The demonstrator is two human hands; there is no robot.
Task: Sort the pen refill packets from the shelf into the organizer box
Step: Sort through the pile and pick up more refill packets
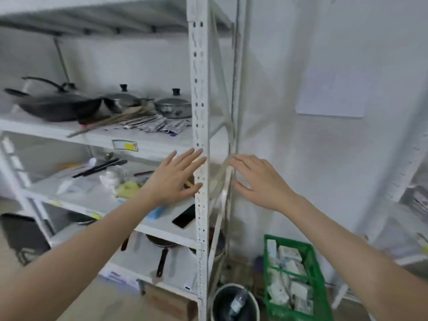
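Observation:
A spread of pen refill packets (152, 125), silvery with some purple, lies on the upper shelf board (97, 135) of a white metal rack, in front of the pots. My left hand (173, 179) is held out flat with fingers apart, below that board and just left of the rack's front post (200, 112). My right hand (257, 181) is also spread and empty, to the right of the post, in front of the wall. Neither hand touches the packets. No organizer box is recognisable in this blurred view.
A black wok (55, 105) and two lidded steel pots (172, 106) stand behind the packets. The middle shelf holds utensils, a phone (184, 218) and small items. On the floor sit a green crate (296, 279) of white packs and a dark bin (234, 302).

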